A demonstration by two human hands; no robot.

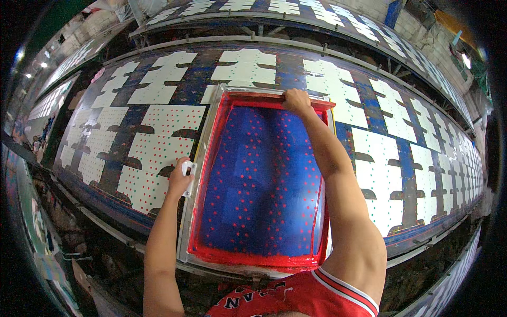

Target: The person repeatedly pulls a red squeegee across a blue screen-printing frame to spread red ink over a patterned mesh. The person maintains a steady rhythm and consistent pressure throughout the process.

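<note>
Gripped by the right hand (297,101): long red bar (257,98). Gripped by the left hand (180,180): white plastic handle (190,183) (perhaps steadying the silver metal frame (194,216)).

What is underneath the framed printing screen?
The long printing table lies beneath, with part of a white cut piece showing by the upper-left corner of the frame. Anything directly under the blue mesh is covered and cannot be made out clearly.
</note>
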